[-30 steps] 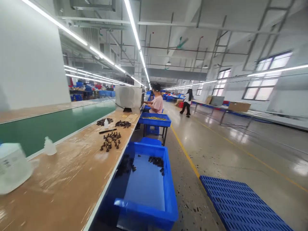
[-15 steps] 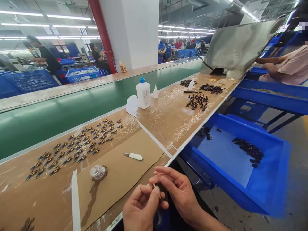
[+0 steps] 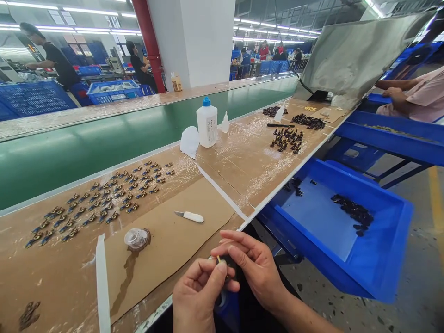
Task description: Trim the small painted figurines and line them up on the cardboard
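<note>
While a dark clump [image 3: 29, 316] toward the tabletop's [image 3: 239, 169] cut-off left end is hard to make out, rows of small parts [image 3: 107, 200] lie nearer its far edge. Just off the near edge, the left hand [image 3: 199, 289] pinches a small yellow-tipped piece [image 3: 218, 260], mostly hidden; the right hand [image 3: 255, 268] curls half-open against it, its grip unclear. Rightmost, the tabletop hides part of a blue tray [image 3: 385, 245].

A broad white pillar [image 3: 210, 44] stands at 12 o'clock, a red post [image 3: 147, 44] beside it at 11, while bright strip lights [image 3: 90, 11] run overhead from 10 o'clock to 1. A green belt [image 3: 118, 132] lies between brown tabletops [image 3: 232, 159], stretching from 9 o'clock to 1. At 4 o'clock the grey floor [image 3: 419, 282] is dotted with dark bits, and a yellow line [image 3: 434, 194] marks it at 3.
</note>
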A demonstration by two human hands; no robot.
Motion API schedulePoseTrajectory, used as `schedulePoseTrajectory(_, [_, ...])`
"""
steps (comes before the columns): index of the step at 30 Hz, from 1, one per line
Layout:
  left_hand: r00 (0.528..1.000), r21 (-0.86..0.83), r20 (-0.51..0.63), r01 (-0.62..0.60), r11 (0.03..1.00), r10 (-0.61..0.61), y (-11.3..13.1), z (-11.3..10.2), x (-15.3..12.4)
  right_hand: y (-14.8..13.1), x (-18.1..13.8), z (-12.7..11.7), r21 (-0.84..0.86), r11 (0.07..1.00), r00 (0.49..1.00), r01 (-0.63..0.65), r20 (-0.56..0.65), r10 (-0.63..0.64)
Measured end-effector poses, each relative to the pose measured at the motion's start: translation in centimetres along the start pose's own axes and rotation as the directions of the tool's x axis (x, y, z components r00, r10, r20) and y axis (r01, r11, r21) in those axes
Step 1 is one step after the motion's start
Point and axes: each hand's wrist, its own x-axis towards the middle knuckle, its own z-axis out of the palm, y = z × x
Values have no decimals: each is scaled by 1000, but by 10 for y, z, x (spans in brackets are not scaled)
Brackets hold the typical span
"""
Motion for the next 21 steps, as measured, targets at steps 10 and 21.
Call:
schedulePoseTrajectory(10, [998,42,-19,-52,998,53,-1,2,-1,0,-1,1,27,1000,1000,0,1,-1])
schedulePoseTrajectory(21, [997,-18,39,62,998,-61,3,1,-1,2,0,2,27,999,999,37,-16,-37])
